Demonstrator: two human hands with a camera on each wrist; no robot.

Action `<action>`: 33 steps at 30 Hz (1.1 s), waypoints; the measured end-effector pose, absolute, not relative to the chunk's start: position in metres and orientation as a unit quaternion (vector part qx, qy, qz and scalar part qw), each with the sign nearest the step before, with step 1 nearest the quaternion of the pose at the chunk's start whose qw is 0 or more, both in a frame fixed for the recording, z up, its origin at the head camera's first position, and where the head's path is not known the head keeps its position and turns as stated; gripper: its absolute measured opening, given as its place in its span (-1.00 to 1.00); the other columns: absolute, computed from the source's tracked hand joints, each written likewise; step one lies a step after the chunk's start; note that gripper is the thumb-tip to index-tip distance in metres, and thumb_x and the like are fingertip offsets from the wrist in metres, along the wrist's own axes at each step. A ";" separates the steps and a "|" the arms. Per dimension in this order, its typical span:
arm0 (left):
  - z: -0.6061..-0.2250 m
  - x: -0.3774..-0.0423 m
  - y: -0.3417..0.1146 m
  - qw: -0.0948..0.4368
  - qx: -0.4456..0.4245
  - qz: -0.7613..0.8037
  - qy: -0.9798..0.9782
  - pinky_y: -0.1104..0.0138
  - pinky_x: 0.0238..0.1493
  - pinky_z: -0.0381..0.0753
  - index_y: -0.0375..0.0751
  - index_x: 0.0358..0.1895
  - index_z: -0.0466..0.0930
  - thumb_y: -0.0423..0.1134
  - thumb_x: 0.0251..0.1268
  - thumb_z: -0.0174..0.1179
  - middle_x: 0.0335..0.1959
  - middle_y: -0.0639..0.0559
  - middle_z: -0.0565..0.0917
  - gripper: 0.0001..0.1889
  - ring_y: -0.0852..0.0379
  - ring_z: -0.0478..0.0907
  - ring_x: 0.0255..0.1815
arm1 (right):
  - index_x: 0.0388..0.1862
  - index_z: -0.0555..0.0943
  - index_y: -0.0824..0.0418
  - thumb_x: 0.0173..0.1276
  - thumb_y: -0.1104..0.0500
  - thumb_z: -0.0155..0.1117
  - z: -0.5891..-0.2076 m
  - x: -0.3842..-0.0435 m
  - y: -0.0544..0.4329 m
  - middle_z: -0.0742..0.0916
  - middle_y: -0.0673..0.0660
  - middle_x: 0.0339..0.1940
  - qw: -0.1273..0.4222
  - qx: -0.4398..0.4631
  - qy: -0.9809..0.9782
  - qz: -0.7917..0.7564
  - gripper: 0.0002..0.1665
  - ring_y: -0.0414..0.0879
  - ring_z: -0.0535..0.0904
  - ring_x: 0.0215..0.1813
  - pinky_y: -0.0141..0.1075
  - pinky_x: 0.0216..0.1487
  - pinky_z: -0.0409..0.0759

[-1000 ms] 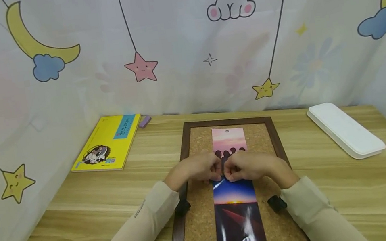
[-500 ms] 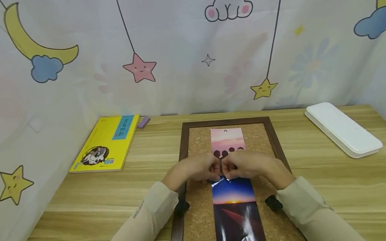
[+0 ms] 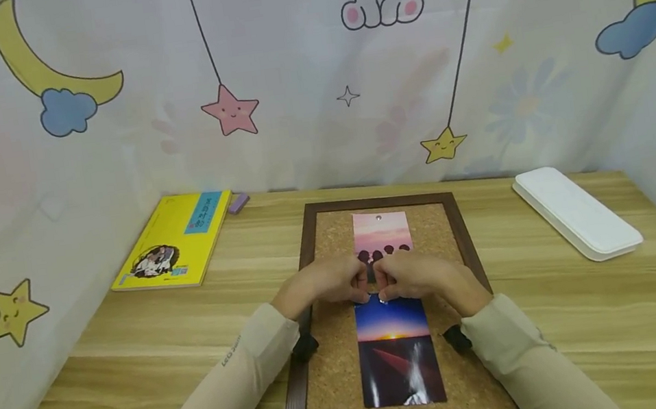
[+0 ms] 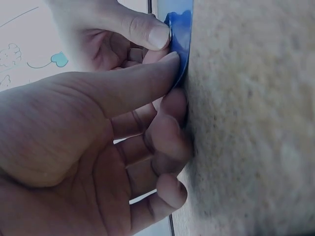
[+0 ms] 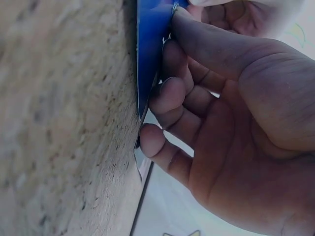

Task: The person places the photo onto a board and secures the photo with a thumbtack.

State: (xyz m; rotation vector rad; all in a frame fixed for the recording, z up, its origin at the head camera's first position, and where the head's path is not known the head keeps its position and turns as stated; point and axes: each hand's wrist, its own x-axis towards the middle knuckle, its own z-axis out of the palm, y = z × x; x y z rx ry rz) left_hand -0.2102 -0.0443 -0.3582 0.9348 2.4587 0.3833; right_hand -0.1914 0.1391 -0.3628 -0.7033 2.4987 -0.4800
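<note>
A glossy sunset photo (image 3: 396,368) lies on a framed corkboard (image 3: 332,377), its blue top edge under both hands. My left hand (image 3: 338,280) pinches that edge, the thumb (image 4: 157,78) on the front and fingertips tucked behind. Beside it, my right hand (image 3: 414,272) has its thumb (image 5: 197,29) on the small metal head of a thumbtack (image 4: 171,34) at the photo's top. The right hand's other fingers curl behind the blue edge in the right wrist view. Farther up the board is a pink photo (image 3: 381,230) with a silver tack (image 3: 378,218) at its top; the hands overlap its lower part.
A yellow book (image 3: 174,242) and a purple eraser (image 3: 239,204) lie at the back left of the wooden table (image 3: 168,363). To the right sits a white case (image 3: 578,213). A patterned curtain (image 3: 283,51) hangs behind and around the table.
The head view has shifted slightly, moving the scene a little up and left. Both hands keep their place at the sunset photo's top edge.
</note>
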 end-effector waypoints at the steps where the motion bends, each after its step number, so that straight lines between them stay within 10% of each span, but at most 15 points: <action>1: -0.358 -0.210 -0.044 0.241 0.339 0.140 0.899 0.42 -0.47 0.37 -0.09 -0.42 0.61 -0.20 0.30 0.37 -0.51 0.15 0.56 -0.83 0.24 0.43 -0.50 | -0.33 0.58 0.08 0.43 0.15 0.33 -0.363 -0.191 0.139 0.62 -0.05 -0.48 0.247 -0.258 0.918 -0.174 -0.87 -0.19 0.51 -0.46 -0.34 -0.39 0.46; 33: -0.354 -0.215 -0.060 0.165 0.366 0.164 0.901 0.27 -0.27 0.52 -0.02 -0.32 0.58 -0.22 0.30 0.37 -0.42 0.15 0.62 -0.88 0.21 0.54 -0.37 | -0.42 0.51 0.13 0.42 0.26 0.30 -0.346 -0.197 0.191 0.56 -0.04 -0.54 0.212 -0.329 0.881 -0.265 -0.79 -0.21 0.43 -0.51 -0.32 -0.42 0.43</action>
